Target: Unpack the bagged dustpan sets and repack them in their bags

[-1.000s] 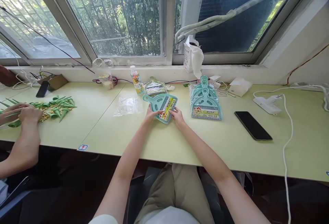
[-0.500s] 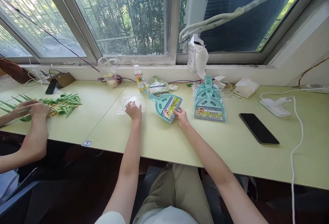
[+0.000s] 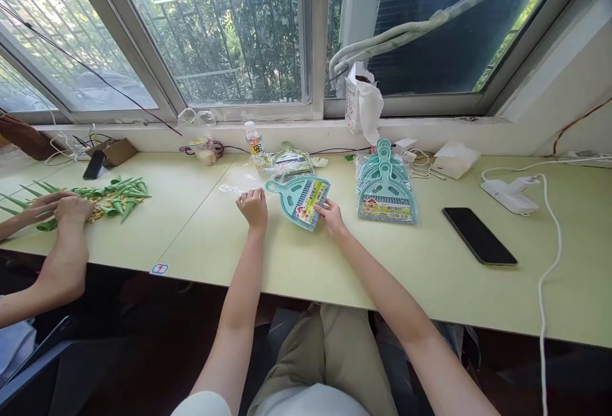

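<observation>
Left hand (image 3: 253, 204) has let go of the dustpan (image 3: 300, 200) and now pinches the clear bag (image 3: 246, 180), lifting it. Right hand (image 3: 331, 217) still grips the dustpan's edge.

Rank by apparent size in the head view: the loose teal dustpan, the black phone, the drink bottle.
1. Teal dustpan, held at its near edge by the right hand.
2. Black phone, close to the dustpan; it lies nearer the camera, so this order is unsure.
3. Drink bottle, clearly smallest, though farthest back.
</observation>
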`<state>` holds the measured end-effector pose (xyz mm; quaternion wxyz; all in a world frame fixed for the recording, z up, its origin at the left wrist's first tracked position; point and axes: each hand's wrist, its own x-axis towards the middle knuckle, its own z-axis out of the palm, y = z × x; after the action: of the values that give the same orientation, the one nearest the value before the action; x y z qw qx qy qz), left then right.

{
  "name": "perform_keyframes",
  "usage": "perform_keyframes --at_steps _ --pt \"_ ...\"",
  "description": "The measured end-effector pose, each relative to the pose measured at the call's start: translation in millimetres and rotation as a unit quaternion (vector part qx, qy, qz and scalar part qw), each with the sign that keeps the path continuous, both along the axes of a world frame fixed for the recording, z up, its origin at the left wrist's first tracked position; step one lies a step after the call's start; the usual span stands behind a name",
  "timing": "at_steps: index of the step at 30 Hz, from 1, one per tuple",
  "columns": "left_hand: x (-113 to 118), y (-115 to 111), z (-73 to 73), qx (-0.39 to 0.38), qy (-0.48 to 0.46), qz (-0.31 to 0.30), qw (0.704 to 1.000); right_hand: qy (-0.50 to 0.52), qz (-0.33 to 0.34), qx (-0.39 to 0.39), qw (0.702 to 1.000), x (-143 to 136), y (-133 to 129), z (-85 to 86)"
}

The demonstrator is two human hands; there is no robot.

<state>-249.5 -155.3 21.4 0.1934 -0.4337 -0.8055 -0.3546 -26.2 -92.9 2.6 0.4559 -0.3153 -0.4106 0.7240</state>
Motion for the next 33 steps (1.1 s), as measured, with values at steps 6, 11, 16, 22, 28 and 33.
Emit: perform_keyframes --at_steps 6,11,16,22,28,33 --pt "1 -1 3.1 0.086 -0.093 -0.028 0.992 -0.009 -0.077 -0.048 0.996 0 2 -2.5" --pt "20 0 5.6 0.123 -0.107 -0.066 0.984 -0.007 -0.097 -0.059 0.994 0 0 -0.6" --pt "33 2 7.8 0.115 -0.121 -0.112 0.980 0.003 -0.048 -0.017 0.999 0 -5 8.5" --pt "46 0 17.5 0.095 -0.122 -0.194 0.969 0.012 -0.056 -0.006 0.998 0 -4 9.5" --pt "47 6 15.0 0.242 -0.258 -0.054 0.934 0.033 -0.071 -0.007 0.997 2 1 5.9" --pt "30 17 9.0 0.148 -0.564 -0.279 0.763 0.024 -0.053 0.002 0.998 0 -2 5.5"
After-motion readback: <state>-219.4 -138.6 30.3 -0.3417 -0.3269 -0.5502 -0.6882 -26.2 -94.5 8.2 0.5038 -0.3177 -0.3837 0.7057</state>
